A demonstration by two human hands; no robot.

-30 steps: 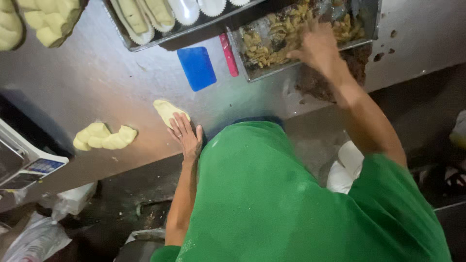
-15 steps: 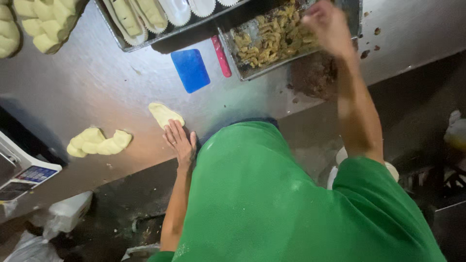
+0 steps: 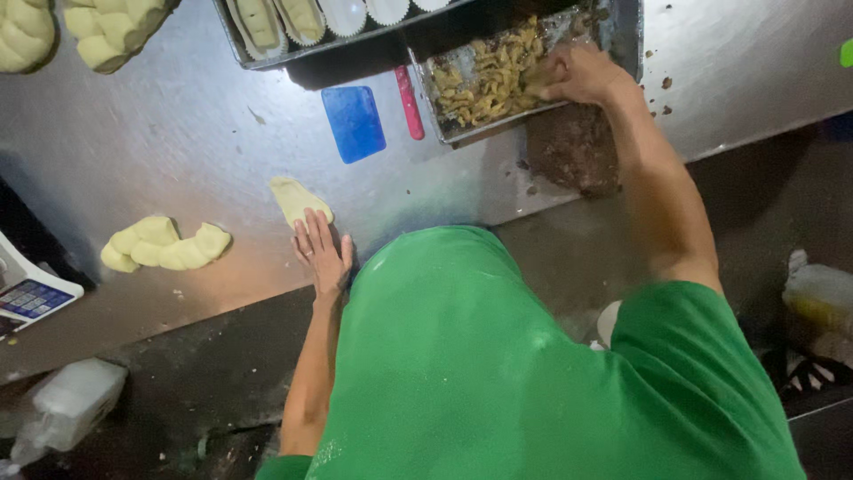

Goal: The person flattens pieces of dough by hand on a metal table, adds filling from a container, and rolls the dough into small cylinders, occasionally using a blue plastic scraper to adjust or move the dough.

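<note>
My left hand (image 3: 322, 252) lies flat on the steel counter (image 3: 178, 142), fingers spread, its fingertips touching a flattened oval of pale dough (image 3: 298, 199). My right hand (image 3: 579, 75) reaches into a metal tray (image 3: 622, 27) of brownish chopped filling (image 3: 484, 76) and is curled over some of it at the tray's right side. Whether the fingers hold any filling is hidden. My green shirt (image 3: 498, 373) fills the lower middle of the view.
Several dough lumps (image 3: 164, 244) lie at the left. A blue scraper (image 3: 354, 123) and a red tool (image 3: 410, 102) lie beside the filling tray. A tray of paper moulds with dough (image 3: 302, 22) is at the top, braided dough (image 3: 98, 27) top left, a scale (image 3: 31, 298) far left.
The view has shifted slightly. My right hand has stayed in the filling tray and moved toward its near right part. My left hand remains flat by the dough oval.
</note>
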